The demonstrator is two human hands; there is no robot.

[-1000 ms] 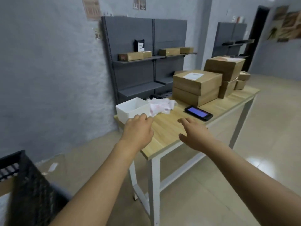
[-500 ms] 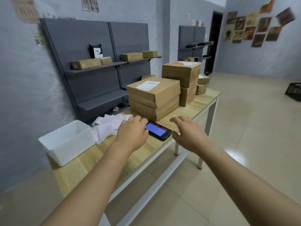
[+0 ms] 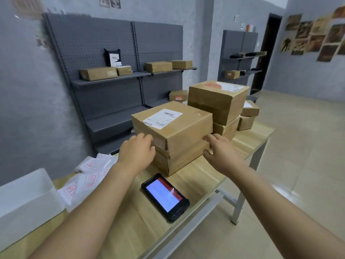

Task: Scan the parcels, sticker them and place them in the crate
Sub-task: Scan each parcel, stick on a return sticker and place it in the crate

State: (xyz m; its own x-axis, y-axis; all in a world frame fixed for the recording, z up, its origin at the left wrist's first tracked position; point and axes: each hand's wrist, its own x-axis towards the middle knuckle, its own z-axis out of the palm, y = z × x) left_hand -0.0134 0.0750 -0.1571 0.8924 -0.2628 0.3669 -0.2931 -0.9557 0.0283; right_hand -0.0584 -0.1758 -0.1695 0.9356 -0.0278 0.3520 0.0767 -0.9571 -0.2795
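Two brown cardboard parcels are stacked in the middle of the wooden table (image 3: 196, 182). The top parcel (image 3: 179, 128) carries a white shipping label. My left hand (image 3: 137, 151) touches the stack's near left corner with fingers spread. My right hand (image 3: 220, 150) sits at the stack's right side, fingers apart, holding nothing. A black handheld scanner (image 3: 165, 196) with a lit screen lies flat on the table, just in front of the stack and between my forearms. A loose pile of white stickers (image 3: 87, 176) with red marks lies to the left. The crate is out of view.
A second stack of parcels (image 3: 218, 98) and smaller boxes (image 3: 248, 116) stand at the table's far end. A white plastic tub (image 3: 24, 199) sits at the near left. Grey shelving (image 3: 112, 79) with more boxes lines the wall behind. Tiled floor lies to the right.
My view has swung right and closer along the table. Both hands moved forward past the scanner and now reach the sides of the near parcel stack. The black crate dropped out of view.
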